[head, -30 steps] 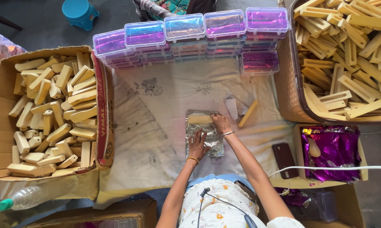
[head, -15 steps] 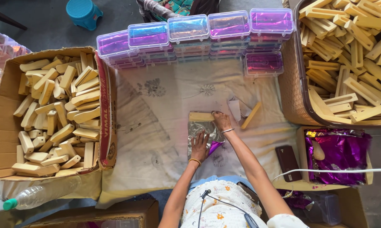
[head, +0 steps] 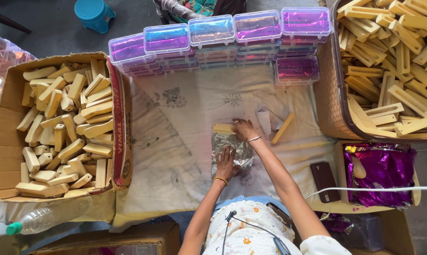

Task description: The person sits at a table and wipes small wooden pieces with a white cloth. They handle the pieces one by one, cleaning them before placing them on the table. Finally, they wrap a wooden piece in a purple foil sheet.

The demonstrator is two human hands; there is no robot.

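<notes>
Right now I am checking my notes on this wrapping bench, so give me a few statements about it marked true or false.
1. The left hand rests flat on the foil sheet. True.
2. The right hand is at a wooden block by the foil's far edge. True.
3. The cardboard box of blocks is empty. False: it is full.
4. The plastic cases stand open. False: their lids are shut.
</notes>
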